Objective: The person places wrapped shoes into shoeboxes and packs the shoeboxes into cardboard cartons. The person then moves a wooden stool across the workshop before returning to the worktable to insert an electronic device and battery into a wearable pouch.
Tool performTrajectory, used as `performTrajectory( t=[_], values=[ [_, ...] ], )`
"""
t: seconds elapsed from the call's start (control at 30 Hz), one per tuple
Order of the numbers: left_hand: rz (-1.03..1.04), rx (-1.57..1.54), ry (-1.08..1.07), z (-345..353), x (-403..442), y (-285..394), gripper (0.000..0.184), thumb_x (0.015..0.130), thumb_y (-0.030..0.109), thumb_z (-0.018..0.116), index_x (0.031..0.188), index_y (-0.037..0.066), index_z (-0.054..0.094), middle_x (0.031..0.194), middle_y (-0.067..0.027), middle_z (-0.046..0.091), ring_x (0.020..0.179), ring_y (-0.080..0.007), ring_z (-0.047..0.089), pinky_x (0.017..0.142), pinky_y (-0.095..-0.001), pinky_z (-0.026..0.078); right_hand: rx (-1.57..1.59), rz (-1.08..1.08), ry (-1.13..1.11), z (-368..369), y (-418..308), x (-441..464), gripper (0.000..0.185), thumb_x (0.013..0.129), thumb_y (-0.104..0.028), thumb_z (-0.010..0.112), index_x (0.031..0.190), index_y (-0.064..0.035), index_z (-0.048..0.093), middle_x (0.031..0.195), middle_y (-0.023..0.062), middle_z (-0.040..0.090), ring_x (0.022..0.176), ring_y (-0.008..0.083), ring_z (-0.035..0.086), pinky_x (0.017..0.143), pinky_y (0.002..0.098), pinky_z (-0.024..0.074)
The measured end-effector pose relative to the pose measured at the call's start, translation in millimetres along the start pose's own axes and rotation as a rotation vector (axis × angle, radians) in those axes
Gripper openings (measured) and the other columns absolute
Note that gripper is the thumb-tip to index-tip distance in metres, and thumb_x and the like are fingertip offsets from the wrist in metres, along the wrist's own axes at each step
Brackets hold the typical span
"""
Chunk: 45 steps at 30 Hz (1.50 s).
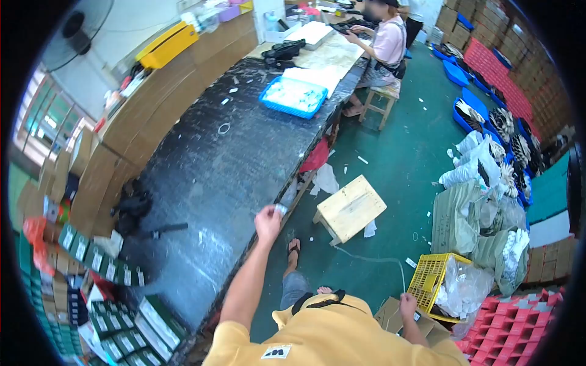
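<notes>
My left hand (pixel 268 224) is closed in a pinch at the edge of the dark table (pixel 201 152), with a small white piece (pixel 281 208) between its fingertips. On the right, my right hand (pixel 408 304) is closed on a thin pale strip (pixel 381 260), which runs up and curves left toward a wooden stool (pixel 351 208). Below that hand, an open cardboard box (pixel 390 314) is partly hidden by my arm. A yellow crate (pixel 430 282) holding clear plastic stands just right of the same hand.
A blue basket (pixel 294 96) of small packets sits on the table's far part. Beyond it, a person (pixel 390 39) sits on a stool. Dark green boxes (pixel 101 259) line the near left. White sacks and blue trays (pixel 455 73) stand along the right floor.
</notes>
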<state>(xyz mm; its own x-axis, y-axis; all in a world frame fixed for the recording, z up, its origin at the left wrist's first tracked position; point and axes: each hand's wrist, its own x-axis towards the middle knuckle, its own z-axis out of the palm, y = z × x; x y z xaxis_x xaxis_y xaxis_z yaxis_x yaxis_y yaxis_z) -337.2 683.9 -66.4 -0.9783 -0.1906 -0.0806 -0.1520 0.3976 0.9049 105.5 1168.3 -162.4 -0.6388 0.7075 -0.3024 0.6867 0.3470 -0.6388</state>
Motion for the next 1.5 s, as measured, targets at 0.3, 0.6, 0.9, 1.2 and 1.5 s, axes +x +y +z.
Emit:
performTrajectory(
  t=[0.3,0.6,0.9,1.2,1.5],
  values=[
    [0.216,0.047,0.011,103,383,158,0.039,0.085,0.029,0.073,0.110,-0.001,0.070,0.094,-0.0175,0.075,0.091,-0.0337,0.073,0.085,-0.0431,0.054,0.152,0.482,0.203,59,-149,-134,0.022,0.096,-0.019,0.062,0.091,0.0014,0.070,0.067,0.0055,0.065,0.060,0.0143,0.061,0.060,0.0331,0.0502],
    [0.772,-0.027,-1.326,150,112,187,0.067,0.083,0.017,0.076,0.143,0.003,0.048,0.146,-0.0180,0.050,0.138,-0.0316,0.046,0.116,-0.0427,0.034,-0.031,-0.034,-0.065,38,-378,-64,0.020,0.093,-0.023,0.067,0.099,-0.0055,0.074,0.086,0.0103,0.073,0.074,0.0275,0.067,0.070,0.0396,0.0533],
    [-0.226,-0.757,-1.201,126,-63,241,0.037,0.101,0.021,0.062,0.068,0.012,0.045,0.061,0.0043,0.040,0.053,-0.0072,0.036,0.047,-0.0253,0.029,0.627,-0.440,-0.149,-27,-405,-40,0.016,0.100,-0.017,0.059,0.100,-0.0048,0.070,0.128,0.0093,0.060,0.120,0.0197,0.055,0.101,0.0337,0.0431],
    [0.489,-0.605,-1.073,108,-44,336,0.017,0.088,-0.007,0.066,0.083,0.006,0.056,0.065,0.0035,0.041,0.055,-0.0054,0.038,0.050,-0.0241,0.034,0.918,-0.111,-0.378,-44,-384,-70,0.025,0.107,-0.021,0.051,0.120,-0.0067,0.067,0.071,-0.0034,0.053,0.058,0.0052,0.040,0.054,0.0243,0.0363],
    [1.562,0.323,-1.291,76,-41,313,0.027,0.084,0.003,0.069,0.110,0.008,0.073,0.077,-0.0066,0.063,0.067,-0.0273,0.064,0.058,-0.0385,0.053,0.637,-0.232,-0.263,-132,-334,-67,0.023,0.101,-0.020,0.060,0.112,-0.0057,0.075,0.071,-0.0055,0.056,0.060,0.0039,0.043,0.054,0.0225,0.0362]
  ],
)
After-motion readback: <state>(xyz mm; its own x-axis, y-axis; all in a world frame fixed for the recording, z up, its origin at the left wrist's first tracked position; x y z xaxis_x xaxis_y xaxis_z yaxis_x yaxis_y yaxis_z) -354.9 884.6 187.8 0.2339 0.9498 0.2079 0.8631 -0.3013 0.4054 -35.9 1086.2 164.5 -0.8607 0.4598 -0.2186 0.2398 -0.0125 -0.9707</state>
